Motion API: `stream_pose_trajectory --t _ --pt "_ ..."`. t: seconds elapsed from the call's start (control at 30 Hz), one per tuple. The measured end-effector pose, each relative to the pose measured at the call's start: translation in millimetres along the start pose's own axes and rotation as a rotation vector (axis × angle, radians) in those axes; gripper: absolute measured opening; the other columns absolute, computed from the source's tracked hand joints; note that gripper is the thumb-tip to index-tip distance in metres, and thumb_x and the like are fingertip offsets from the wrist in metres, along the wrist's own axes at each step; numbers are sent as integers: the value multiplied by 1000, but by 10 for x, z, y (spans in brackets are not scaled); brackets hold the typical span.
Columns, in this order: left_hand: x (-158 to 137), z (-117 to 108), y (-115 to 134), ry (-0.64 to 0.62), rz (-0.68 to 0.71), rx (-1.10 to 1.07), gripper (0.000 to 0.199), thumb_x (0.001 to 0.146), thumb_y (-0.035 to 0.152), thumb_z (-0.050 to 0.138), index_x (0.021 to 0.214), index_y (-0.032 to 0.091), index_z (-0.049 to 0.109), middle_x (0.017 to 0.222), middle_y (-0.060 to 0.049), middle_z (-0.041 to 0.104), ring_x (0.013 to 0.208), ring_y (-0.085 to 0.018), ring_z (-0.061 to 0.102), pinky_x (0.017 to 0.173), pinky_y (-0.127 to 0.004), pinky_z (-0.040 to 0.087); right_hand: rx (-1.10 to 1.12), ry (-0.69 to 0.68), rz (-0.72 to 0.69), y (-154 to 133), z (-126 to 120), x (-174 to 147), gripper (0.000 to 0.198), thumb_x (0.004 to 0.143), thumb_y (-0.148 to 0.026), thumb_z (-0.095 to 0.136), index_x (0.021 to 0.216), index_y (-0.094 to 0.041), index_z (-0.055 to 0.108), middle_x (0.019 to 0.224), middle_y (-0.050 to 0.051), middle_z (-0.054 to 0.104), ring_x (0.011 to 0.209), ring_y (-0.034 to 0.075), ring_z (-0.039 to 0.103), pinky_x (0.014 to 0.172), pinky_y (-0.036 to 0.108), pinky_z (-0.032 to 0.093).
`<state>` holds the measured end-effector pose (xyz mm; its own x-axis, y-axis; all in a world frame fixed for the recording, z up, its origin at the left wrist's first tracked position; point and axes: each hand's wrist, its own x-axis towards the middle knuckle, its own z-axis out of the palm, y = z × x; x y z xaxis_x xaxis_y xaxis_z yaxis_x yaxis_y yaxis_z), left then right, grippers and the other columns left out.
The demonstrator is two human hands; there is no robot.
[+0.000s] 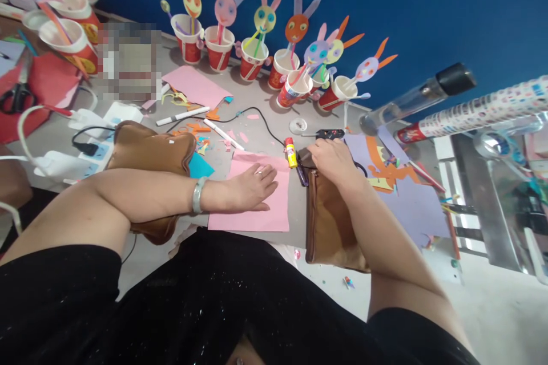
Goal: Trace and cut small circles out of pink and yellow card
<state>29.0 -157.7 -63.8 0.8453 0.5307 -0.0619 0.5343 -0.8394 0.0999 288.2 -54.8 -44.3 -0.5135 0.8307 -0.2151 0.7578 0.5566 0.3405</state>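
My left hand lies flat on a sheet of pink paper, fingers stretched out. My right hand is closed at the far end of a brown pouch, fingers bent downward; what lies under them is hidden. A dark loop shows just right of that hand. Left of it a yellow glue stick with a red cap and a dark pen lie beside the pink paper. A brown cushioned pad sits under my left forearm.
Red paper cups with paper rabbit faces line the blue wall. White markers and paper scraps lie mid-table. A power strip and black-handled scissors are left. Purple paper, a clear tube and stacked cups stand right.
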Motion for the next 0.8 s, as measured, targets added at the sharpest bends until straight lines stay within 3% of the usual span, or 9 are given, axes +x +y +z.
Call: stream_pose_trajectory --t 0.13,0.33,0.47,0.57,0.8 --pt "-3 -21 23 -45 -105 6 67 99 53 64 152 13 56 160 -31 48 149 -49 46 114 -64 39 -3 101 52 24 -34 -53 31 93 -10 45 96 -13 75 88 16 74 81 26 63 72 37 30" --pt "-4 24 -10 -70 -108 -15 73 98 53 65 158 16 48 166 -32 40 154 -50 40 117 -67 37 205 260 281 -178 -156 -222 37 92 -14 46 120 -19 70 88 12 77 76 28 63 69 37 32" --pt "30 42 -62 -105 -31 -21 81 101 54 61 163 6 37 168 -31 37 157 -46 36 123 -63 35 339 226 224 -532 -173 -211 31 102 -35 49 121 -17 66 102 15 77 86 30 67 71 36 38" --pt "55 -9 -59 -159 -49 -33 83 103 54 57 163 0 35 168 -32 35 159 -44 33 127 -58 33 305 186 200 -687 -105 -158 32 102 -32 48 125 -14 63 109 19 74 95 32 67 73 36 41" --pt "25 -125 7 -218 -210 -48 84 98 57 64 162 7 42 168 -35 32 157 -56 31 121 -76 30 300 135 325 -480 67 -129 31 99 -21 46 124 -13 63 110 20 72 89 31 63 68 36 37"
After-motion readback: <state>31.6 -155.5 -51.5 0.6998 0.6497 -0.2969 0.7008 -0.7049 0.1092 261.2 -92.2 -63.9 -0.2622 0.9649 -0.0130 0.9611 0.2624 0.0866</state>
